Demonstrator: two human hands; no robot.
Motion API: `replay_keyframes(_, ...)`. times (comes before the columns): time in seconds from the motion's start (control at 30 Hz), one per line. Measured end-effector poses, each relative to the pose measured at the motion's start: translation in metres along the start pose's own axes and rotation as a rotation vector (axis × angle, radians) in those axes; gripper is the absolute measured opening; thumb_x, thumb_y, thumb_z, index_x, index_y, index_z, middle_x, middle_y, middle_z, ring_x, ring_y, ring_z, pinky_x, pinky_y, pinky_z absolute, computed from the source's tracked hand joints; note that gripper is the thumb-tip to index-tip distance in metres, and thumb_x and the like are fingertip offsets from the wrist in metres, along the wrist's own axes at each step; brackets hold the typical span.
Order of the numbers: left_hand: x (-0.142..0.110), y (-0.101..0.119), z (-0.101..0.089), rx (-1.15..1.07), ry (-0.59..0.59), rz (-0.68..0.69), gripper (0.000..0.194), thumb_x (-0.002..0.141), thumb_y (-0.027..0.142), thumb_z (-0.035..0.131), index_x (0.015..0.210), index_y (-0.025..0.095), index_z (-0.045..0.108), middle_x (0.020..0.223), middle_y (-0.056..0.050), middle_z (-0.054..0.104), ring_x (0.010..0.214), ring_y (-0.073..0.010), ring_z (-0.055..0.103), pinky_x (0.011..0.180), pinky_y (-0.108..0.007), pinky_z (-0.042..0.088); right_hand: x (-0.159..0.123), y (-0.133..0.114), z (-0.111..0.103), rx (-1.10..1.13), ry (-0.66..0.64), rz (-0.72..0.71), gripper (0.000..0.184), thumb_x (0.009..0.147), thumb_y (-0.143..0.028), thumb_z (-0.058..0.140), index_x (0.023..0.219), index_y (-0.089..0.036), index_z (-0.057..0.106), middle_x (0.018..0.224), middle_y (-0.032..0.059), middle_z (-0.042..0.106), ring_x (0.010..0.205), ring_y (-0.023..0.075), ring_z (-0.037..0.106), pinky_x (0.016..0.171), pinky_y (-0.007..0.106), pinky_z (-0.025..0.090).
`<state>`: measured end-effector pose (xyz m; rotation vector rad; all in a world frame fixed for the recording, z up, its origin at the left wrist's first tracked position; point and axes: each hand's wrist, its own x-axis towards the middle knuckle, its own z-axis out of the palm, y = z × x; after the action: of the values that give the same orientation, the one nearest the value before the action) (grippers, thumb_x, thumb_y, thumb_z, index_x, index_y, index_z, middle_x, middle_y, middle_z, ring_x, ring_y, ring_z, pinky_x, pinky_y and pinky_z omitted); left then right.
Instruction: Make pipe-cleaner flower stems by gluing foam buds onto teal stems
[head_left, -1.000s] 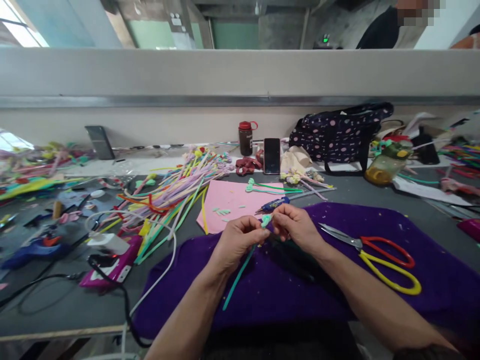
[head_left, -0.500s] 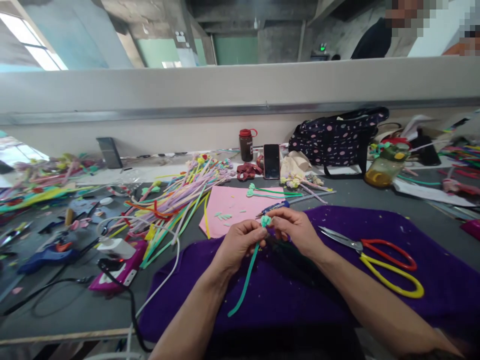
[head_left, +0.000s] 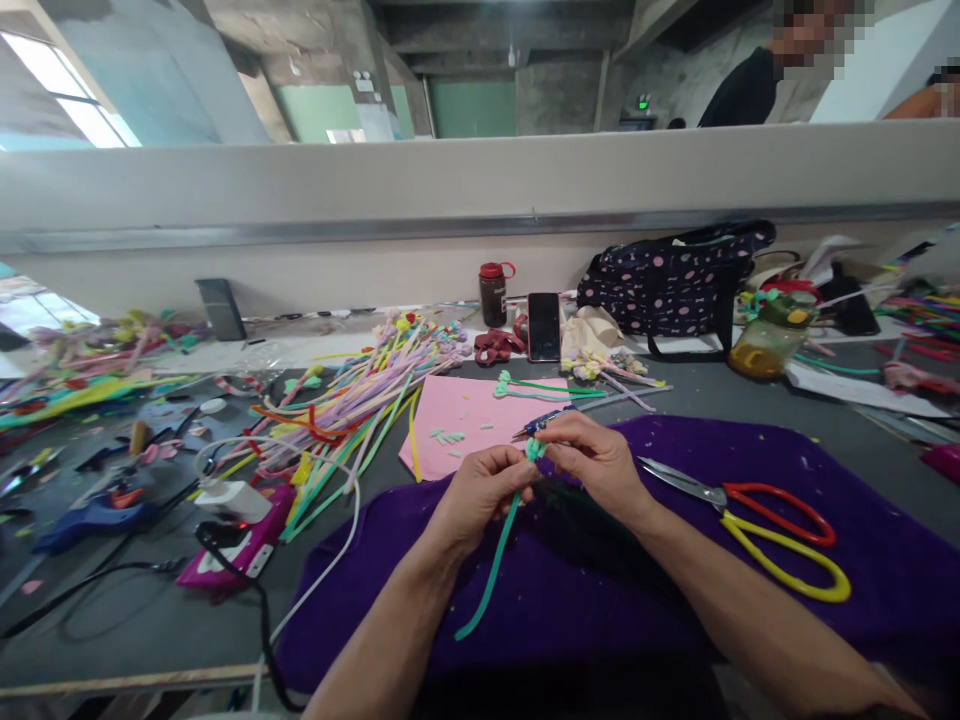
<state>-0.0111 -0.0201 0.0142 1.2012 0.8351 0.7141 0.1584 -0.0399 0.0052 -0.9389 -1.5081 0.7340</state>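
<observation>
Between my two hands is a small mint-green pipe-cleaner flower (head_left: pixel 534 450); its teal stem (head_left: pixel 496 568) hangs down toward me over the purple cloth (head_left: pixel 570 590). My left hand (head_left: pixel 484 490) pinches it just below the head. Thumb and fingers of my right hand (head_left: pixel 596 455) are closed on the head's right side. Right behind the hands, a blue glue gun (head_left: pixel 546 422) lies partly covered by my right fingers. Scissors (head_left: pixel 724 495) with one red and one yellow handle rest on the cloth to the right.
Short green pieces (head_left: pixel 448 437) and similar flowers (head_left: pixel 504 383) lie on a pink sheet (head_left: pixel 431 400). Bundled pipe cleaners (head_left: pixel 375 390) and a magenta power strip (head_left: pixel 251 545) with cables are leftward. Behind stand a phone (head_left: pixel 544 328), bottle (head_left: pixel 493 298) and dark patterned bag (head_left: pixel 667 285).
The view has tilted up slightly. The flower head has turned in my fingers and its stem has swung a little to the right. Both hands keep their hold.
</observation>
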Motion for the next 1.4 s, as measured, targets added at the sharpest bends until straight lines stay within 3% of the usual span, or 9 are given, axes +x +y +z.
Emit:
replay_keyframes(0.47, 0.001, 0.001, 0.001, 0.051, 0.004, -0.015, 0.027, 0.069, 0.037, 0.064, 0.063, 0.014, 0.051, 0.053, 0.002, 0.055, 0.034, -0.0020, 0.033, 0.035, -0.017, 0.018, 0.002, 0.000, 0.000, 0.019, -0.018, 0.025, 0.015, 0.076, -0.020, 0.058, 0.085, -0.024, 0.069, 0.086, 0.0035, 0.058, 0.071, 0.0137, 0.055, 0.055, 0.024, 0.045)
replay_keyframes(0.67, 0.001, 0.001, 0.001, 0.060, -0.005, -0.015, 0.026, 0.070, 0.035, 0.064, 0.063, 0.014, 0.052, 0.051, 0.002, 0.055, 0.034, -0.0016, 0.032, 0.035, -0.016, 0.019, 0.002, -0.002, -0.001, 0.092, -0.027, 0.066, 0.014, 0.075, -0.021, 0.059, 0.084, -0.023, 0.070, 0.087, 0.0027, 0.058, 0.057, 0.0096, 0.052, 0.047, 0.022, 0.041)
replay_keyframes(0.9, 0.002, -0.001, -0.005, -0.104, -0.026, -0.049, 0.022, 0.073, 0.034, 0.061, 0.069, 0.013, 0.058, 0.051, 0.002, 0.056, 0.030, -0.0005, 0.032, 0.032, -0.015, 0.017, 0.009, -0.002, -0.006, 0.331, 0.186, 0.261, 0.022, 0.077, -0.029, 0.056, 0.094, -0.019, 0.063, 0.073, 0.0004, 0.059, 0.045, 0.0065, 0.045, 0.038, 0.019, 0.029)
replay_keyframes(1.1, 0.003, -0.003, -0.011, -0.312, -0.033, -0.094, 0.024, 0.072, 0.035, 0.061, 0.073, 0.011, 0.062, 0.047, 0.002, 0.056, 0.030, -0.0007, 0.035, 0.030, -0.012, 0.019, 0.006, 0.002, 0.001, 0.328, 0.058, 0.335, 0.020, 0.075, -0.030, 0.058, 0.089, -0.016, 0.062, 0.070, 0.0000, 0.059, 0.043, 0.0057, 0.046, 0.037, 0.018, 0.026)
replay_keyframes(1.4, 0.003, -0.005, -0.010, -0.255, -0.024, -0.069, 0.025, 0.073, 0.035, 0.060, 0.074, 0.010, 0.064, 0.047, 0.002, 0.056, 0.029, -0.0005, 0.035, 0.030, -0.013, 0.018, 0.003, 0.001, 0.004, 0.306, -0.058, 0.340, 0.024, 0.071, -0.032, 0.063, 0.090, -0.017, 0.063, 0.065, -0.0019, 0.058, 0.043, 0.0057, 0.045, 0.039, 0.018, 0.030)
